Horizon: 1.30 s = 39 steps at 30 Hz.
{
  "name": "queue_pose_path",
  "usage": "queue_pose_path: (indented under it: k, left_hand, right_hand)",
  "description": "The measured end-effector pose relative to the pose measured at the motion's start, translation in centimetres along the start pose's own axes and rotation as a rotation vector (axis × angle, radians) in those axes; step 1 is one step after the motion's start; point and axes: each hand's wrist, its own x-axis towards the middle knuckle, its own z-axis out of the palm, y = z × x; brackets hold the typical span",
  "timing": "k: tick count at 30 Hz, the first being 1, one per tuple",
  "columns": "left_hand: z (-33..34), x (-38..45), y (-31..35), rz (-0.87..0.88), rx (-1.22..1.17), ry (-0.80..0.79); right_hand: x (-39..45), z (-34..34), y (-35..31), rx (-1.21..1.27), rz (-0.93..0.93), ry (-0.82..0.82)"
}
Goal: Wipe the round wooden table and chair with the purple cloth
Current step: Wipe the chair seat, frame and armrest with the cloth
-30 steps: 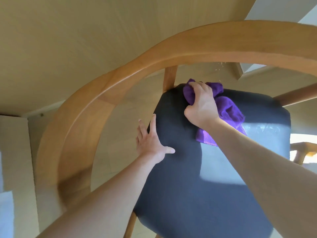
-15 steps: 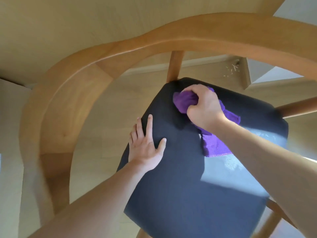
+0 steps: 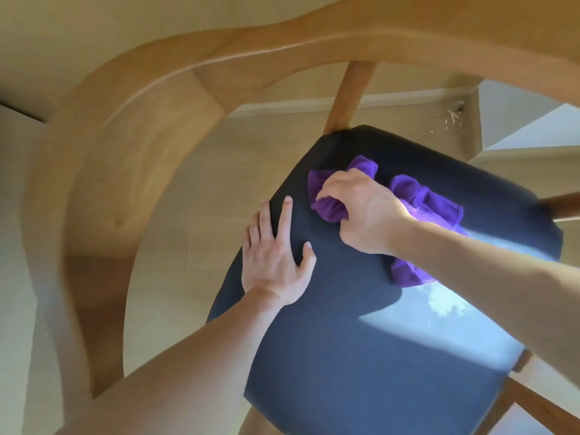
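Note:
The chair has a dark blue-grey padded seat (image 3: 361, 334) and a curved light wooden back rail (image 3: 131, 146) arching over the top and left of the view. My right hand (image 3: 364, 211) grips the bunched purple cloth (image 3: 423, 199) and presses it on the far part of the seat. The cloth spreads out to the right and below my wrist. My left hand (image 3: 277, 252) lies flat with straight fingers on the seat's left edge, just left of the cloth. The round table is out of view.
A wooden spindle (image 3: 348, 95) joins the back rail to the seat's far corner. Pale wooden floor (image 3: 194, 215) lies under the chair, with a skirting board and small white scraps (image 3: 448, 120) in the far right corner. A sunlit patch falls across the seat's right side.
My right hand has dragged the cloth back from the seat's far edge toward me and slightly left. My left hand has stayed flat on the seat's left edge. The view has tilted.

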Motion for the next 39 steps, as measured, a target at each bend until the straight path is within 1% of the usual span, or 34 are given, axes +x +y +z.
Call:
queue_pose_path:
  k: [2, 3, 6, 7, 8, 9, 11, 13, 15, 16, 19, 21, 23, 25, 27, 29, 30, 31, 33, 35, 37, 39]
  left_hand:
    - [-0.1, 0.0, 0.1, -0.007, -0.003, -0.004]
    - [-0.1, -0.1, 0.1, -0.007, -0.005, -0.003]
    - [-0.1, 0.0, 0.1, -0.007, -0.018, -0.01]
    - [-0.1, 0.0, 0.1, -0.008, -0.021, -0.011]
    - [0.0, 0.0, 0.1, -0.007, -0.021, -0.01]
    - [0.0, 0.0, 0.1, -0.003, -0.021, -0.009]
    - [0.2, -0.2, 0.0, 0.008, -0.025, -0.006]
    - [0.3, -0.2, -0.4, 0.016, -0.028, 0.004]
    - [0.4, -0.2, -0.5, 0.017, -0.023, 0.001]
    - [0.3, -0.2, -0.4, 0.015, -0.02, -0.004]
    - [-0.1, -0.3, -0.2, 0.014, -0.013, -0.03]
    - [-0.1, -0.3, -0.2, 0.01, -0.01, -0.035]
    - [0.0, -0.2, -0.3, 0.006, -0.004, -0.028]
    - [0.1, -0.2, -0.4, 0.006, -0.001, -0.019]
    - [0.2, -0.3, -0.4, 0.014, 0.002, -0.012]
    - [0.3, -0.3, -0.4, 0.017, -0.001, -0.003]
    - [0.3, -0.3, -0.5, 0.018, -0.004, 0.001]
    - [0.4, -0.3, -0.5, 0.019, -0.006, 0.003]
    - [0.5, -0.3, -0.6, 0.02, -0.014, 0.005]
    - [0.6, -0.2, -0.6, 0.021, -0.022, 0.005]
    - [0.5, -0.3, -0.6, 0.027, -0.018, 0.0]
    - [0.4, -0.2, -0.6, 0.024, -0.015, -0.001]
  right_hand:
    - [0.8, -1.5, 0.1, 0.07, 0.037, -0.011]
    - [1.5, -2.0, -0.1, 0.124, 0.072, 0.049]
    - [4.3, -2.2, -0.8, 0.264, 0.212, 0.372]
    - [5.1, -1.9, -1.0, 0.266, 0.269, 0.438]
    - [5.9, -1.4, -1.2, 0.239, 0.331, 0.464]
    - [6.5, -0.8, -1.4, 0.182, 0.393, 0.451]
    - [7.3, 0.5, -1.9, 0.007, 0.498, 0.374]
    - [7.9, 1.4, -2.6, -0.131, 0.522, 0.329]
    - [8.2, 1.5, -3.1, -0.16, 0.475, 0.305]
    - [8.0, 1.3, -3.0, -0.15, 0.418, 0.283]
    - [6.2, 0.0, -2.5, -0.075, 0.199, 0.124]
    - [4.4, -0.9, -1.7, -0.012, 0.165, 0.058]
    - [2.6, -1.8, -0.8, 0.048, 0.194, 0.121]
    - [1.7, -2.9, 0.0, 0.139, 0.29, 0.299]
    - [2.5, -4.2, 0.8, 0.281, 0.522, 0.484]
    - [4.7, -4.6, 1.2, 0.367, 0.72, 0.561]
    - [5.9, -4.2, 0.6, 0.333, 0.766, 0.544]
    - [7.1, -3.4, -0.2, 0.244, 0.777, 0.487]
    - [9.1, -1.0, -2.5, 0.018, 0.726, 0.35]
    - [9.8, 0.8, -4.2, -0.13, 0.683, 0.281]
    - [9.3, 1.1, -4.2, -0.206, 0.623, 0.251]
    - [8.2, 0.1, -2.8, -0.178, 0.498, 0.233]
